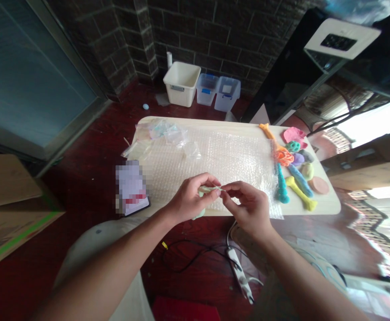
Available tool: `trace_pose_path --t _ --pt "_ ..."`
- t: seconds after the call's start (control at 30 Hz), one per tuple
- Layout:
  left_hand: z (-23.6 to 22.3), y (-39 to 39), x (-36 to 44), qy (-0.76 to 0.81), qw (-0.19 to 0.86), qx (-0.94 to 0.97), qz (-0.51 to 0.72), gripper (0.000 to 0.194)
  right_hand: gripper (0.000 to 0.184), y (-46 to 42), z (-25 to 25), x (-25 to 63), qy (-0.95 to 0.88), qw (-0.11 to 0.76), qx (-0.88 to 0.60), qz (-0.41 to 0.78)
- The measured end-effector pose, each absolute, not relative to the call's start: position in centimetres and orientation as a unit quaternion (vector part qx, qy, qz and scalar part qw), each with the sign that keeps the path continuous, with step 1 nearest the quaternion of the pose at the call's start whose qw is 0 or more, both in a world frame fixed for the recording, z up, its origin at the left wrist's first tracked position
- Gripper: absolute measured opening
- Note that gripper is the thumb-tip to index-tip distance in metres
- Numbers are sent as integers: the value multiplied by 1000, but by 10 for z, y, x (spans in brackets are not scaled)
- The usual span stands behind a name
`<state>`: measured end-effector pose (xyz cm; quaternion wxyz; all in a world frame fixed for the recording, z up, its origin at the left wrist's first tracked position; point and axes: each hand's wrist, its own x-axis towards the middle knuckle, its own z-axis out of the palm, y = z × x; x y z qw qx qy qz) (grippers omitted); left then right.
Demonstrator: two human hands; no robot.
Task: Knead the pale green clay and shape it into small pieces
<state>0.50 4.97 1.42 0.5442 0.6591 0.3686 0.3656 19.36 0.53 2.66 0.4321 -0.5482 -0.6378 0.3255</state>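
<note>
My left hand [190,198] is closed around a pale green piece of modelling clay [199,214], part of which shows below the palm. A thin end of the clay sticks out past the thumb and index finger. My right hand [250,207] pinches that thin end with thumb and fingertips. Both hands are above the near edge of the table, over bubble wrap [235,156]. Most of the clay is hidden inside the left hand, so its full shape does not show.
Coloured clay pieces, including a teal stick [281,185], a yellow bone shape [300,192] and an orange coil [284,157], lie at the table's right end. Plastic bags [175,133] and a blurred-out device [131,187] are left. Bins [181,84] stand behind; a power strip [240,274] lies below.
</note>
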Motion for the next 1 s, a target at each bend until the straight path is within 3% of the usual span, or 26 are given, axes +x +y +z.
trace_pose_path --t 0.33,0.63,0.9,1.0 --pt "13 54 8 383 518 650 403 10 7 8 23 191 -595 451 -565 352" --pt "15 53 10 363 590 609 387 15 5 10 20 192 -630 450 -537 334" --pt "15 53 12 341 644 572 375 16 13 12 30 190 -714 431 -505 225" --pt "15 52 12 344 662 546 381 18 13 12 29 190 -707 437 -504 233"
